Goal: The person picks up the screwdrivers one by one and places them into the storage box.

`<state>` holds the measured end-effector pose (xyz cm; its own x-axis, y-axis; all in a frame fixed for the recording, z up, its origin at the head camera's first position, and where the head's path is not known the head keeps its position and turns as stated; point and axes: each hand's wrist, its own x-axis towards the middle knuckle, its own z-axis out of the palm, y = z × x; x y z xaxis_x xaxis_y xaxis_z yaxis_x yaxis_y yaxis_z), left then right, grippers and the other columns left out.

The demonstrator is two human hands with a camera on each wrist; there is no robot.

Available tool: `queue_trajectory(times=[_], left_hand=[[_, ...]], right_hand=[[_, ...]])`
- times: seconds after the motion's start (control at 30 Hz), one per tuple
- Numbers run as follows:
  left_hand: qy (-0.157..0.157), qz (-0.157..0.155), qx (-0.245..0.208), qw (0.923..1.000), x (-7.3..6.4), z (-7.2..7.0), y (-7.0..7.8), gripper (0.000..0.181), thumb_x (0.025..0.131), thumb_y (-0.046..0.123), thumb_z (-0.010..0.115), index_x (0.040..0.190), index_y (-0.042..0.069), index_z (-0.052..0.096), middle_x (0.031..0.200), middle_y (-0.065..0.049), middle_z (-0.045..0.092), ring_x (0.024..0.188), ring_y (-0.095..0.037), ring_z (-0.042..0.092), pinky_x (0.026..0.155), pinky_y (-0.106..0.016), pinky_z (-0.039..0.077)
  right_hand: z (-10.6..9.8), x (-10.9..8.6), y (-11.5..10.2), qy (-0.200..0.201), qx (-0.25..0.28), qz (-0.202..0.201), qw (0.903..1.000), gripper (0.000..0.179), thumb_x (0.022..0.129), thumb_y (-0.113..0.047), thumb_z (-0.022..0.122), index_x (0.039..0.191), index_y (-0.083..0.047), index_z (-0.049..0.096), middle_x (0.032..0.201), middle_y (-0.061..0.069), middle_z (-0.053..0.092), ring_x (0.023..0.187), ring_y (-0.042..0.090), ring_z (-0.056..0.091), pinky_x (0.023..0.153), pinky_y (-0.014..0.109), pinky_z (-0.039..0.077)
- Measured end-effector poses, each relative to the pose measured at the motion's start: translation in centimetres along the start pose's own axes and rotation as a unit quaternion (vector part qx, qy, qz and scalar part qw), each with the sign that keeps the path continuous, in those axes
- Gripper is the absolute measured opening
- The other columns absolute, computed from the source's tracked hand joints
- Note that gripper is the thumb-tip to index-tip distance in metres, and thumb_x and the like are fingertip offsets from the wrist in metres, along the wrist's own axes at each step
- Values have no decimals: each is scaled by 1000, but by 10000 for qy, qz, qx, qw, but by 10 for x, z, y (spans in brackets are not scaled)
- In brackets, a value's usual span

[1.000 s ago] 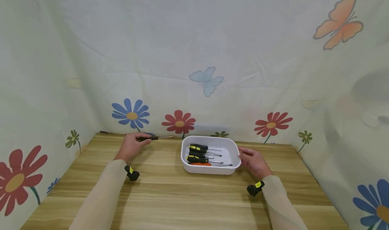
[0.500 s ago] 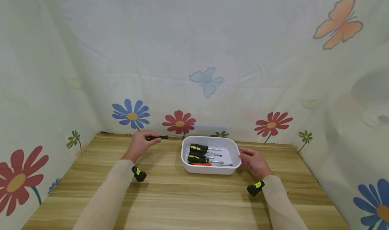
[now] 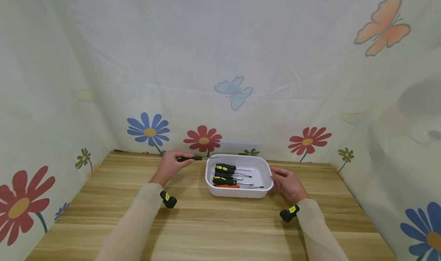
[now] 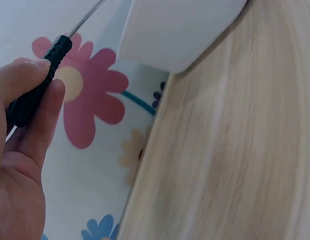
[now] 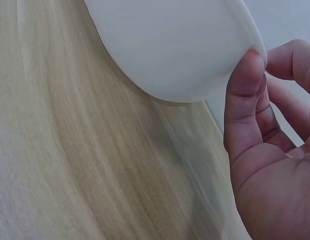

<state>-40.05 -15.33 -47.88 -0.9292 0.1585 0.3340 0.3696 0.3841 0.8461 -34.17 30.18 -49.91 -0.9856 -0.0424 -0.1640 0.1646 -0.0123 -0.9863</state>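
Note:
My left hand (image 3: 170, 165) pinches a screwdriver (image 4: 58, 50) by its black handle between thumb and fingers. The shaft points right, with its tip above the left rim of a white plastic bin (image 3: 237, 193). At the bin's right end, my right hand (image 3: 289, 184) pinches the rim between thumb and finger, as the right wrist view shows closely. Inside lie several black-and-yellow screwdrivers (image 3: 224, 180) and one with an orange handle (image 3: 227, 186), their shafts toward the right.
The bin stands on a wood-grain table (image 3: 220, 226), near its back edge. A pale cloth (image 3: 172, 62) printed with flowers and butterflies hangs behind and at both sides. Each wrist wears a small black camera (image 3: 169, 199).
My left hand has carried the screwdriver rightward, from beside the bin until its tip is over the left rim. The right hand and the bin have stayed still.

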Motion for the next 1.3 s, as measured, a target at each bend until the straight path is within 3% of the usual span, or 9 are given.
queue_trajectory(times=[0.3, 0.5, 0.63, 0.8, 1.0, 1.3], left_hand=[[-107, 77, -256, 9996, 3, 23, 3, 22, 85, 21, 85, 104, 13, 83, 110, -7, 78, 109, -26, 71, 95, -41, 59], [-136, -22, -492, 9987, 5, 34, 13, 22, 82, 22, 87, 103, 15, 83, 110, -8, 78, 109, -25, 71, 92, -35, 60], [-187, -40, -543, 9983, 7, 39, 21, 20, 83, 17, 87, 102, 13, 83, 108, -8, 78, 108, -26, 71, 92, -38, 60], [-249, -160, -349, 9990, 10, 45, 24, 20, 82, 21, 88, 101, 15, 83, 104, -2, 80, 108, -22, 72, 95, -39, 59], [-466, -264, -91, 9985, 14, 52, 30, 15, 82, 22, 88, 96, 18, 84, 101, -1, 78, 95, -20, 69, 85, -34, 61], [-927, -78, 599, 9939, 23, 59, 48, 10, 81, 22, 89, 88, 17, 84, 92, 1, 76, 86, -16, 65, 76, -29, 59]], right_hand=[[-1, 1, 2, 4, -13, 6, 10000, 49, 101, -9, 64, 148, -2, 51, 142, 15, 63, 97, 14, 71, 85, 26, 60], [0, 2, 2, 19, -117, -17, 9999, 49, 101, -9, 64, 148, -2, 52, 136, 10, 67, 91, 13, 70, 82, 25, 60], [1, 2, 2, 15, -138, -30, 9999, 48, 101, -9, 63, 148, -2, 52, 134, 8, 69, 89, 13, 69, 82, 25, 60], [1, 1, 1, 18, -109, -23, 9999, 48, 101, -9, 64, 148, -2, 53, 132, 7, 69, 90, 14, 69, 81, 25, 60], [1, 2, 2, 25, -48, -68, 10000, 48, 101, -8, 63, 147, 0, 52, 130, 7, 70, 90, 14, 70, 80, 25, 60], [2, 2, 1, 134, -111, 39, 9998, 46, 101, -9, 64, 146, -3, 55, 140, 13, 65, 98, 17, 71, 84, 27, 61]])
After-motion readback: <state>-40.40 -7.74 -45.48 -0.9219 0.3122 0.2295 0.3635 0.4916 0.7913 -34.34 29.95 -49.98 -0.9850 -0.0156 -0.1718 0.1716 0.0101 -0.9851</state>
